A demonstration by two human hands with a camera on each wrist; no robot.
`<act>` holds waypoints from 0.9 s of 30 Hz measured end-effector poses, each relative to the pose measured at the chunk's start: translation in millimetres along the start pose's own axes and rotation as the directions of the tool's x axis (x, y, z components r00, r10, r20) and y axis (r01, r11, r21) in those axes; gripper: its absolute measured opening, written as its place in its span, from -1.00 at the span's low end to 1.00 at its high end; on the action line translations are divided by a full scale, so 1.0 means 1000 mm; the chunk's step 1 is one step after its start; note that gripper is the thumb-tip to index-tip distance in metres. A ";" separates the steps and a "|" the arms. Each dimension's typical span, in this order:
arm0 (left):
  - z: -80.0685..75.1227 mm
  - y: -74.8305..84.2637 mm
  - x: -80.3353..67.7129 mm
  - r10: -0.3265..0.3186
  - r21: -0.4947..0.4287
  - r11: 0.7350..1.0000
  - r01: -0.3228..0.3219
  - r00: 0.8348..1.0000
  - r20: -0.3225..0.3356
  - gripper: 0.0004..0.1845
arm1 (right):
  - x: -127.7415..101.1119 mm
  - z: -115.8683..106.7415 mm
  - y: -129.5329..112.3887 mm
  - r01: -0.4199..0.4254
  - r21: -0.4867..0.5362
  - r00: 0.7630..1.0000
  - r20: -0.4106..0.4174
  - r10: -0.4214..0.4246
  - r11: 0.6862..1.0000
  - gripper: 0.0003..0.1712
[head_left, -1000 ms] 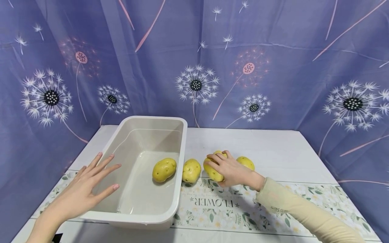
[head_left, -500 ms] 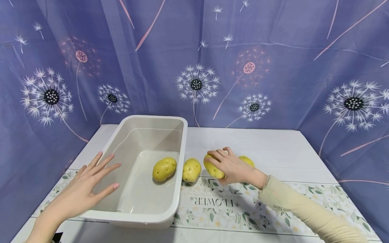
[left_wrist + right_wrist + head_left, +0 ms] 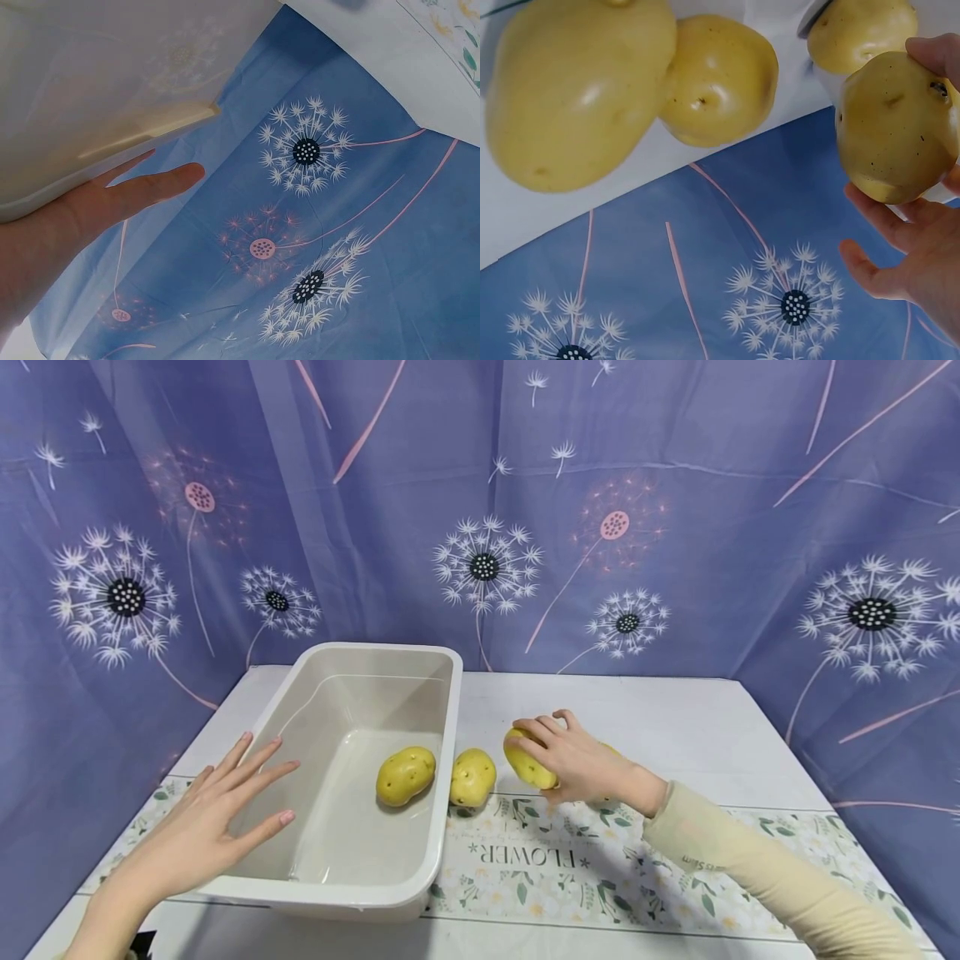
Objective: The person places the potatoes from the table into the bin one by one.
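Yellow potato (image 3: 528,765) sits in my right hand (image 3: 576,762), fingers curled around it, lifted just above the table (image 3: 675,718) beside the tub (image 3: 450,693). My left hand (image 3: 202,831) rests flat, fingers spread, on the tub's left rim, holding nothing.

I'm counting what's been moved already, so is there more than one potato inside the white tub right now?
No, the head view shows a single potato lying inside the white tub; another potato sits just outside its wall.

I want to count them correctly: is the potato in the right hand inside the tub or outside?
Outside. The right hand grips the potato right of the tub.
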State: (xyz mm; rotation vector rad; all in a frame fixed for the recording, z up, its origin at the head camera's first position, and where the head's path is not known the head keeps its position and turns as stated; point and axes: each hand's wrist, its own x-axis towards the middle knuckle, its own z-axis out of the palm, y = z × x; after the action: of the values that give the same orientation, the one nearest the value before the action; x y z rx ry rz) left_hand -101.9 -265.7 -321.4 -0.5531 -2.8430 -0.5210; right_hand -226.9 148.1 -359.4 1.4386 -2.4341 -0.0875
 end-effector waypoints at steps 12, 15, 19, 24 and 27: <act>-0.001 0.000 0.000 -0.004 0.011 1.000 0.004 1.000 0.003 -0.44 | 0.004 -0.010 0.002 -0.004 -0.012 0.999 -0.052 0.003 1.000 -0.07; -0.001 0.000 0.000 -0.005 0.009 1.000 0.005 1.000 0.000 -0.44 | 0.006 -0.014 0.003 -0.006 -0.012 0.998 -0.064 0.005 1.000 -0.06; 0.000 0.000 0.000 -0.007 0.005 1.000 0.007 1.000 0.003 -0.44 | 0.008 -0.019 0.004 0.001 -0.031 0.996 -0.087 -0.004 1.000 -0.08; 0.000 0.000 0.000 -0.009 0.008 1.000 0.009 1.000 0.005 -0.44 | 0.010 -0.023 0.004 0.017 -0.045 0.993 -0.116 -0.022 0.999 -0.10; 0.000 0.000 0.000 -0.010 0.009 1.000 0.010 1.000 0.006 -0.44 | 0.012 -0.025 0.005 0.018 -0.045 0.992 -0.122 -0.023 0.999 -0.12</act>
State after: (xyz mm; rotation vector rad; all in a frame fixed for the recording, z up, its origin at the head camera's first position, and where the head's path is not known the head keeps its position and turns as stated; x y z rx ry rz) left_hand -101.4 -265.5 -321.1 -0.5398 -2.8542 -0.5090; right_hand -228.6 143.0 -331.8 1.4074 -2.3058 -0.0548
